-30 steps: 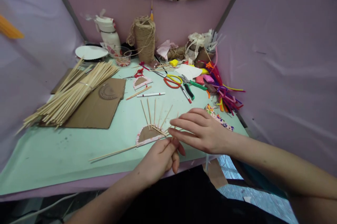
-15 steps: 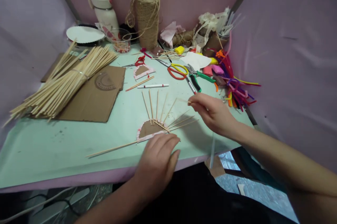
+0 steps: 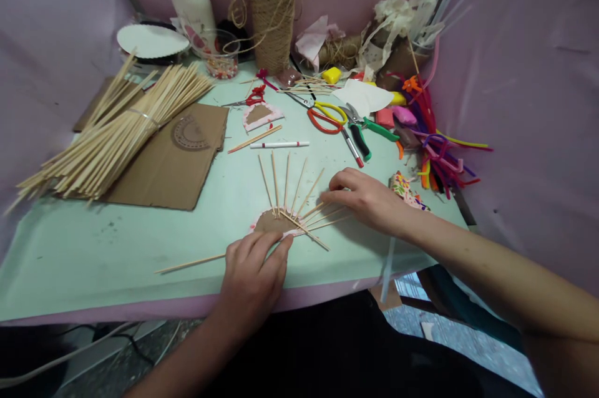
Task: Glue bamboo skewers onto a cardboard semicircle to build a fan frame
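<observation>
A brown cardboard half-circle (image 3: 269,222) with a pink-white rim lies near the table's front edge. Several thin wooden sticks (image 3: 275,179) fan out from its curved side, and one stick (image 3: 311,234) lies slantwise across it. My left hand (image 3: 256,267) rests on the lower rim, fingers slightly apart, holding the piece against the table. My right hand (image 3: 353,195) pinches a thin stick at the right of the fan, its inner end by the rim. Another long stick (image 3: 189,262) points left from beside my left hand.
Left, a bundle of sticks (image 3: 135,130) lies on a cardboard sheet (image 3: 187,173). Behind are a marker (image 3: 279,145), scissors (image 3: 325,120), green-handled pruners (image 3: 360,139), twine (image 3: 272,17) and a bottle (image 3: 191,8). Coloured pipe cleaners (image 3: 435,148) lie at right.
My right hand has come down and left with its stick to the fan. My left hand has shifted left along the lower rim. The view has tilted slightly, and a patterned item shows beside my right wrist.
</observation>
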The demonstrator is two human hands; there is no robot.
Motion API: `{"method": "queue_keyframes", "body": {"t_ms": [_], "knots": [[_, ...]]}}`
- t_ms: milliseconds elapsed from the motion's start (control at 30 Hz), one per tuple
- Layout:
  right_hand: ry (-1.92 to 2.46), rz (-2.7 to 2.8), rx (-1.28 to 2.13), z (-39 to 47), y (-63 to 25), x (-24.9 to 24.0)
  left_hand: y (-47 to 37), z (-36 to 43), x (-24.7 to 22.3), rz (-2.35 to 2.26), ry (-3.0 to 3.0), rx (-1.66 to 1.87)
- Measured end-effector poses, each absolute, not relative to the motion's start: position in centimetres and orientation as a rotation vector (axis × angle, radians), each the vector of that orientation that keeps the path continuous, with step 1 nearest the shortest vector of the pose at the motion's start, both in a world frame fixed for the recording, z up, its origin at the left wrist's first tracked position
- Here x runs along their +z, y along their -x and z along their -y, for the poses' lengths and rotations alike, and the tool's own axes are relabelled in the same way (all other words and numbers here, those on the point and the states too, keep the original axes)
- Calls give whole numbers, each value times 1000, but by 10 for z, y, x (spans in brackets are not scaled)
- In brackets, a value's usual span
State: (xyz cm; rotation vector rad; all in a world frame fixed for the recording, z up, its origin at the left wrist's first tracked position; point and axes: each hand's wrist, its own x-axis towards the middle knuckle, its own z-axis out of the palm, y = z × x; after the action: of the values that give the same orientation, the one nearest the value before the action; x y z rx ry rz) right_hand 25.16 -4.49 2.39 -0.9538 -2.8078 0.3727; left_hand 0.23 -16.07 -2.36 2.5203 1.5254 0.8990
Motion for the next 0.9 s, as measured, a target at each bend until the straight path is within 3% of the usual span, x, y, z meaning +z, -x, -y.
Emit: {"method": "queue_keyframes", "body": {"t_ms": [900], "knots": [[904, 2917, 275, 42, -240, 13, -13, 162, -10, -1675, -2563, 670]]}}
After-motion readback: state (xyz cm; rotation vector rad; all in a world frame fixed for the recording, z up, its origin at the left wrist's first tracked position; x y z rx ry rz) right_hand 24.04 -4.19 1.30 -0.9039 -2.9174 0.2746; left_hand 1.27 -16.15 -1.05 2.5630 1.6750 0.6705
